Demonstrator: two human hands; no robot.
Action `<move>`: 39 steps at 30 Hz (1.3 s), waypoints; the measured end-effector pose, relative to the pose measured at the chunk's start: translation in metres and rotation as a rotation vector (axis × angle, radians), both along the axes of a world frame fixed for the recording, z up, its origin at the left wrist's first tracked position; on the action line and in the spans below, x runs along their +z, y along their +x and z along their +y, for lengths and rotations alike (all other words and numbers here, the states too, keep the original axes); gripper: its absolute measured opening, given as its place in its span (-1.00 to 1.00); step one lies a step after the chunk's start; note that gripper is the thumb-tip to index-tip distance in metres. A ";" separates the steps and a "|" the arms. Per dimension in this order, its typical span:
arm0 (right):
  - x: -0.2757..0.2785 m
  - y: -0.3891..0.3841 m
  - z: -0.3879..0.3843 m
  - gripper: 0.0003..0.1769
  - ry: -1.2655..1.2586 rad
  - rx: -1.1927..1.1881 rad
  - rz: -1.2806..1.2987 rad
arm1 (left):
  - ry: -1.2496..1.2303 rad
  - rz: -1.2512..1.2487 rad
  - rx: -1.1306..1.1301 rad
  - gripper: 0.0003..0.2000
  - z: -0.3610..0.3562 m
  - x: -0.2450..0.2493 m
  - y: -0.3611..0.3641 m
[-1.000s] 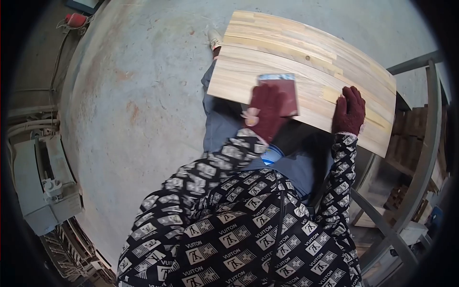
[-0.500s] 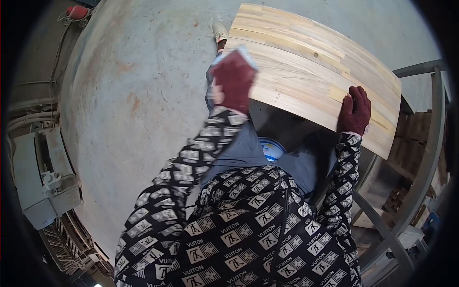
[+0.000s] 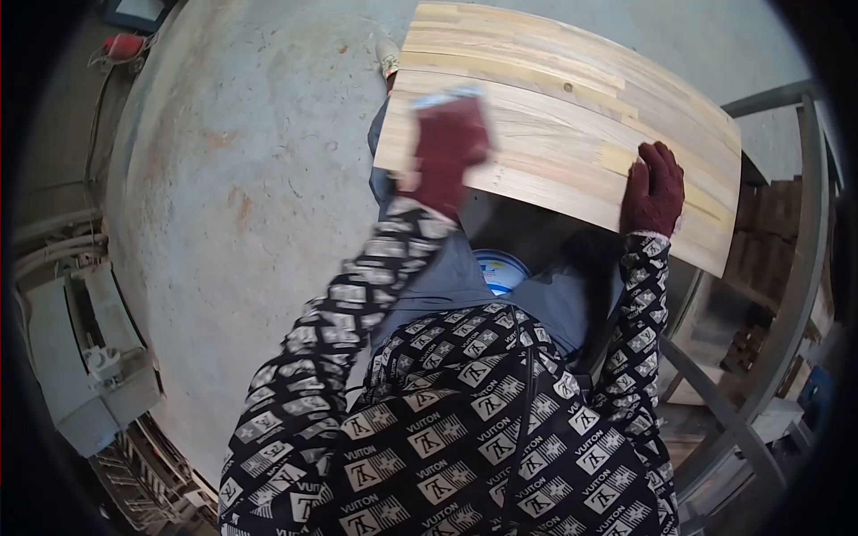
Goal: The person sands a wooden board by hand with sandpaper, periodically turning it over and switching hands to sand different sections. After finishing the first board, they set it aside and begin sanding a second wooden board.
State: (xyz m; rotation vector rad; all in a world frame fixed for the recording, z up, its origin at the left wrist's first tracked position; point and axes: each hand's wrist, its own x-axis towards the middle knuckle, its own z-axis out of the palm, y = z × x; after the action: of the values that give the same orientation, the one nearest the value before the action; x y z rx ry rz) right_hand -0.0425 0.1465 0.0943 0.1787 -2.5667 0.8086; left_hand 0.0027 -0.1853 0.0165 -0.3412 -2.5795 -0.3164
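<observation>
A pale laminated wood board (image 3: pixel 554 125) lies in front of me, slanting down to the right. My left hand (image 3: pixel 450 147), in a dark red glove and blurred by motion, is over the board's left part. A light blue, flat thing, perhaps a cloth or sheet, shows at its fingertips, and the fingers look closed on it. On the board's right part, near the edge closest to me, my right hand (image 3: pixel 655 189) lies flat in a matching glove, fingers somewhat apart, holding nothing.
Below the board, a blue and white bucket (image 3: pixel 499 271) stands between my legs. A grey metal frame (image 3: pixel 809 223) and stacked wood pieces (image 3: pixel 769 232) are at the right. Grey machinery (image 3: pixel 98 357) stands at the left, with a red object (image 3: pixel 123 46) farther up.
My left hand with the light blue thing has moved slightly right over the board. My right hand stays on the board. The whole view has shifted a little, moving the board up and left.
</observation>
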 end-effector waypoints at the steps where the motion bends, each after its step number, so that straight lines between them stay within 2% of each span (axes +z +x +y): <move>1: 0.001 -0.001 0.000 -0.73 -0.005 0.014 0.008 | -0.031 -0.133 0.134 -0.80 -0.034 0.011 -0.005; 2: 0.002 -0.001 0.000 -0.73 -0.009 0.001 0.004 | -0.064 -0.263 0.273 -0.88 -0.052 0.019 -0.015; 3: 0.002 -0.001 0.000 -0.73 -0.003 0.001 0.004 | -0.069 -0.267 0.267 -0.88 -0.051 0.019 -0.017; 5: 0.002 -0.001 0.001 -0.72 0.019 0.009 0.018 | -0.169 -0.164 0.486 -0.76 -0.041 0.019 -0.024; 6: 0.001 -0.002 0.001 -0.72 0.016 0.012 0.025 | -0.010 -0.206 0.409 -0.75 -0.022 0.022 -0.038; 8: -0.004 -0.002 0.001 -0.71 -0.196 -0.012 0.037 | 0.102 -0.073 0.290 -0.74 0.052 0.005 -0.050; 11: -0.007 0.002 0.002 -0.68 -0.259 -0.080 0.051 | 0.210 -0.060 -0.006 -0.74 0.164 0.020 -0.040; 13: -0.009 0.005 -0.001 -0.67 -0.448 -0.185 0.010 | 0.179 -0.179 -0.171 -0.74 0.190 0.049 -0.026; 14: -0.010 0.005 -0.002 -0.67 -0.439 -0.182 0.013 | 0.184 -0.201 -0.230 -0.74 0.191 0.052 -0.024; 15: -0.011 0.004 -0.002 -0.70 -0.494 -0.184 -0.015 | 0.325 0.147 -0.223 -0.69 0.185 0.034 -0.025; 16: -0.013 0.003 -0.001 -0.71 -0.555 -0.192 -0.042 | 0.572 -0.089 -0.287 -0.66 0.172 0.015 -0.012; 17: -0.009 0.003 -0.001 -0.72 -0.470 -0.140 -0.011 | 0.282 -0.292 -0.303 -0.72 0.142 0.001 -0.031; 18: -0.012 0.001 0.007 -0.74 -0.299 -0.109 0.043 | 0.305 0.062 -0.283 -0.85 0.105 -0.011 -0.035; 19: -0.013 0.000 0.007 -0.74 -0.267 -0.107 0.057 | 0.673 -0.569 -0.096 -0.92 0.069 0.018 -0.052; 20: -0.012 -0.001 0.007 -0.74 -0.238 -0.101 0.069 | 0.144 -0.292 0.115 -0.94 0.033 0.015 -0.055; 22: -0.011 -0.001 0.009 -0.74 -0.207 -0.093 0.064 | -0.035 -0.514 0.290 -0.92 -0.028 0.066 -0.061; 24: -0.008 -0.001 0.007 -0.75 -0.177 -0.066 0.061 | -0.198 0.044 0.283 -0.90 -0.057 0.051 -0.053; 25: -0.006 -0.001 0.007 -0.75 -0.164 -0.062 0.054 | -0.032 0.215 0.390 -0.87 -0.058 0.010 -0.068; 26: -0.005 -0.002 0.007 -0.75 -0.148 -0.058 0.048 | 0.072 0.253 0.370 -0.87 -0.058 -0.022 -0.082; 27: -0.007 -0.003 0.008 -0.75 -0.138 -0.056 0.055 | 0.095 -0.166 0.397 -0.71 -0.016 0.020 -0.081; 28: -0.008 -0.003 0.008 -0.75 -0.137 -0.051 0.057 | 0.043 -0.153 0.282 -0.84 0.004 -0.012 -0.107; 29: -0.008 -0.002 0.007 -0.75 -0.144 -0.058 0.061 | 0.124 -0.004 0.265 -0.74 0.039 -0.073 -0.124; 30: -0.008 -0.002 0.007 -0.75 -0.150 -0.065 0.063 | 0.031 0.167 0.289 -0.64 0.092 -0.073 -0.107; 31: -0.008 -0.001 0.006 -0.75 -0.142 -0.060 0.065 | 0.815 -0.265 -0.091 -0.52 0.147 -0.068 -0.078; 32: -0.009 -0.001 0.005 -0.75 -0.168 -0.061 0.056 | 0.620 0.002 0.092 -0.61 0.208 -0.077 -0.071; 33: -0.009 -0.001 0.005 -0.75 -0.192 -0.062 0.050 | 0.104 -0.264 -0.165 -0.68 0.180 0.051 -0.043; 34: -0.008 0.000 0.003 -0.75 -0.196 -0.064 0.052 | 0.171 -0.278 -0.240 -0.72 0.183 0.064 -0.038; 35: -0.007 0.000 0.002 -0.75 -0.178 -0.064 0.058 | 0.188 -0.063 -0.276 -0.76 0.179 0.051 -0.039; 36: -0.007 0.000 0.002 -0.76 -0.164 -0.067 0.065 | 0.201 0.154 -0.311 -0.79 0.172 0.018 -0.042; 37: -0.010 -0.002 0.007 -0.76 -0.161 -0.050 0.058 | 0.240 0.136 -0.253 -0.83 0.178 -0.085 -0.079; 38: -0.011 -0.003 0.010 -0.76 -0.162 -0.055 0.060 | 0.239 0.136 -0.259 -0.83 0.158 -0.086 -0.097; 39: -0.013 -0.004 0.013 -0.74 -0.111 -0.035 0.066 | 0.131 -0.001 -0.053 -0.83 0.113 -0.060 -0.102</move>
State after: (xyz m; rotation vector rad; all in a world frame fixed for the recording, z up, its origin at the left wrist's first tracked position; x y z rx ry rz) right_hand -0.0464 0.1596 0.0817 0.1238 -2.4487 0.9142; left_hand -0.0997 -0.0721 -0.0435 -0.3625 -2.5384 -0.5017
